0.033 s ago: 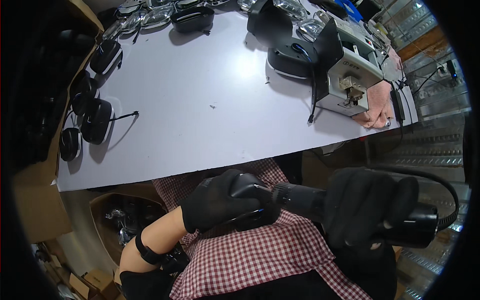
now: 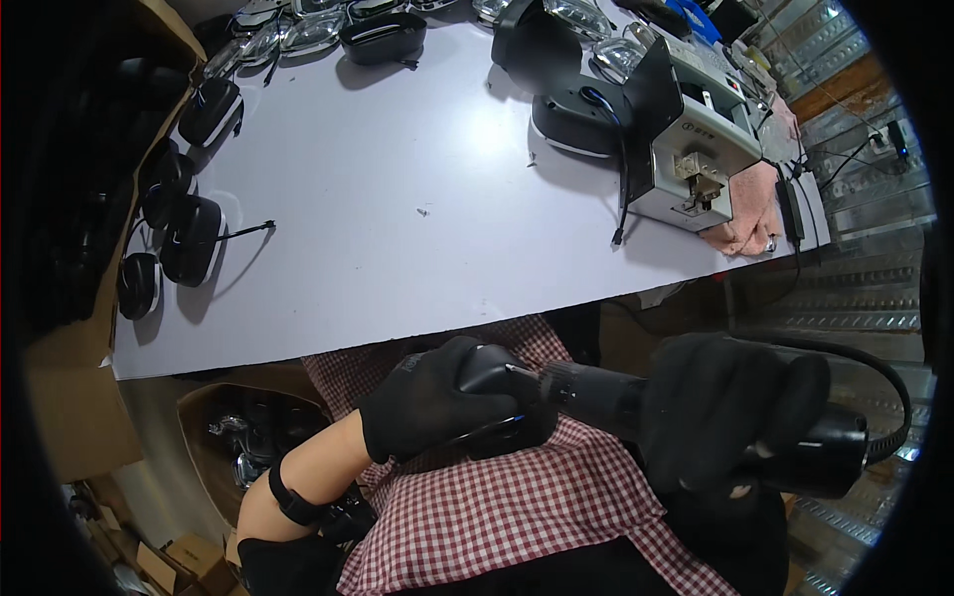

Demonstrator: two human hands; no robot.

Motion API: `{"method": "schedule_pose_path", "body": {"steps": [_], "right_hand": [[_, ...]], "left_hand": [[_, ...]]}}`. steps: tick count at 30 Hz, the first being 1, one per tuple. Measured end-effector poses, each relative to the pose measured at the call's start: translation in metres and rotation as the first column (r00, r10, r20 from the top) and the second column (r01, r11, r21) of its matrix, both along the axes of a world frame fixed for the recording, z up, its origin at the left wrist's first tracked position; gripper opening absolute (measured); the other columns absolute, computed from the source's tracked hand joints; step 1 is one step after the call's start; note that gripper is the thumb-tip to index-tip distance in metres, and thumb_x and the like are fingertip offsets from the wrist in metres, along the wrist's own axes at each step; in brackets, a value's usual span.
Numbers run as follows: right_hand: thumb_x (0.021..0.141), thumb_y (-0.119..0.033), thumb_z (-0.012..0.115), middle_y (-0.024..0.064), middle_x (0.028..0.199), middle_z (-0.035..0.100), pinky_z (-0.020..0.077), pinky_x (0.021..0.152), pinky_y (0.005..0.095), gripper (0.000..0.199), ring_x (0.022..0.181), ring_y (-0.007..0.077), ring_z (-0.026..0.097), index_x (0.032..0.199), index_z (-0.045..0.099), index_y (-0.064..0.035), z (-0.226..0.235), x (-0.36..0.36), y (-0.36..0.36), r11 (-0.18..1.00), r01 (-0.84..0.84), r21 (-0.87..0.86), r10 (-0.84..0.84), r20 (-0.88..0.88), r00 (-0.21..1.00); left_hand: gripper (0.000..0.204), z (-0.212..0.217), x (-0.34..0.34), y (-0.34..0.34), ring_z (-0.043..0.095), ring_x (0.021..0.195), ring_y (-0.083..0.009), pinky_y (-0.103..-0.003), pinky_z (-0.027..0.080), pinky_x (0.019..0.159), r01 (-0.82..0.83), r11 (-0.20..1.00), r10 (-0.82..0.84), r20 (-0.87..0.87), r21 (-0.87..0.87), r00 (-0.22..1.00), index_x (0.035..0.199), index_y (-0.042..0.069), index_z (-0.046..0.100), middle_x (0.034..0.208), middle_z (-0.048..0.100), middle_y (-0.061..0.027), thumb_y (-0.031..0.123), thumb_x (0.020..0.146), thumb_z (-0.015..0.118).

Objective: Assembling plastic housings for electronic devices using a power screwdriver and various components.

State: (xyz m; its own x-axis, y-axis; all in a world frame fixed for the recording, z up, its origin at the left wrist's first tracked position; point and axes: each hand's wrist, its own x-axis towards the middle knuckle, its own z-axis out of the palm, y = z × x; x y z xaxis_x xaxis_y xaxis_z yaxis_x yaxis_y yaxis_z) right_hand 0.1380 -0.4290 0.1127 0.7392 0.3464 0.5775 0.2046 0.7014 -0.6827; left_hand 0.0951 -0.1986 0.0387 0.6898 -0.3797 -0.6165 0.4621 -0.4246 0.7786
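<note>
My left hand [image 2: 422,399], in a black glove, is wrapped round a black rounded plastic housing [image 2: 489,368] in front of my checked apron. A small blue detail shows near the housing's lower edge, and much of the housing is hidden by my fingers. My right hand [image 2: 730,407], gloved too, grips a black corded electric screwdriver [image 2: 596,395] lying nearly level. Its front end points left and meets the housing, where a thin metal bit shows. The cord loops from the tool's back end on the right.
On the white table [image 2: 378,228] stand black housings [image 2: 194,238] with cables along the left, clear lenses [image 2: 313,35] at the far edge, and a metal-cased machine [image 2: 696,149] beside a pink cloth [image 2: 750,209]. An open carton [image 2: 238,427] sits below, left.
My right hand and the rear of the screwdriver have shifted very slightly. My left hand and the housing stay in place.
</note>
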Motion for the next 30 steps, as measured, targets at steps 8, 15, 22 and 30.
{"method": "schedule_pose_path", "body": {"steps": [8,15,22,30], "right_hand": [[0.086,-0.014,0.064,0.0169,0.075,0.063,0.0540,0.055,0.0418,0.014,0.060,0.0278,0.064,0.089,0.058,-0.0014,-0.022,-0.001,-0.001,0.983,-0.098,-0.152,0.126,0.189,0.974],[0.087,-0.019,0.062,0.0184,0.090,0.069,0.0558,0.071,0.0455,0.021,0.077,0.0331,0.069,0.092,0.068,0.0002,-0.051,0.010,-0.008,0.932,-0.279,-0.231,0.345,0.337,0.876],[0.083,-0.017,0.065,0.0135,0.080,0.067,0.0547,0.064,0.0385,0.014,0.068,0.0260,0.067,0.085,0.065,-0.0026,-0.092,-0.020,-0.030,0.926,-0.231,-0.299,0.229,-0.040,0.972],[0.080,-0.004,0.064,0.0087,0.057,0.057,0.0507,0.047,0.0352,0.021,0.048,0.0171,0.056,0.064,0.051,-0.0092,-0.019,-0.039,0.032,0.908,0.396,-0.134,-0.416,-0.192,0.889]], "left_hand": [[0.064,0.001,-0.005,-0.001,0.070,0.086,-0.0256,-0.035,0.056,0.077,0.041,0.999,-0.037,0.114,-0.031,0.993,0.120,0.000,0.056,0.098,0.069,-0.0164,0.046,0.079,0.070],[0.044,-0.012,-0.021,-0.006,0.066,0.091,-0.0276,-0.036,0.056,0.075,0.146,0.989,-0.128,0.431,-0.008,0.893,0.117,0.007,0.061,0.109,0.058,-0.0178,0.038,0.087,0.067],[0.046,-0.023,-0.024,-0.003,0.065,0.094,-0.0282,-0.036,0.054,0.082,0.175,0.984,-0.166,0.439,0.019,0.883,0.119,0.006,0.060,0.111,0.058,-0.0173,0.037,0.086,0.068],[0.061,-0.025,-0.031,-0.012,0.064,0.100,-0.0218,-0.037,0.053,0.085,-0.288,0.914,0.312,0.044,-0.285,0.949,0.128,-0.002,0.048,0.114,0.062,-0.0176,0.029,0.081,0.074]]}}
